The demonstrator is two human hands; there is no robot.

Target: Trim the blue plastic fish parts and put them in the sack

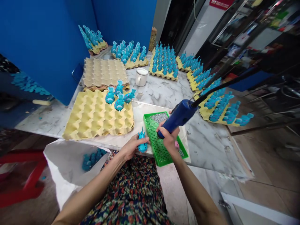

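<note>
My left hand (131,146) is closed round a small blue fish-shaped toy (142,142) at the table's front edge, left of a green perforated basket (159,157). My right hand (170,135) grips a dark blue electric screwdriver (180,115), its cord rising to the upper right. The tool is tilted over the basket, its tip end down to the left. Small silvery screws (160,117) lie at the basket's far end, and a pink piece (177,144) shows beside my right wrist. Whether the tool's bit touches anything I cannot tell.
A yellow egg tray (93,115) at left holds several blue toys (119,101). Behind it are stacked grey trays (103,72) and a white mug (141,77). Filled trays (164,59) line the back and right. A white bag (61,159) with blue pieces hangs below the table's left front.
</note>
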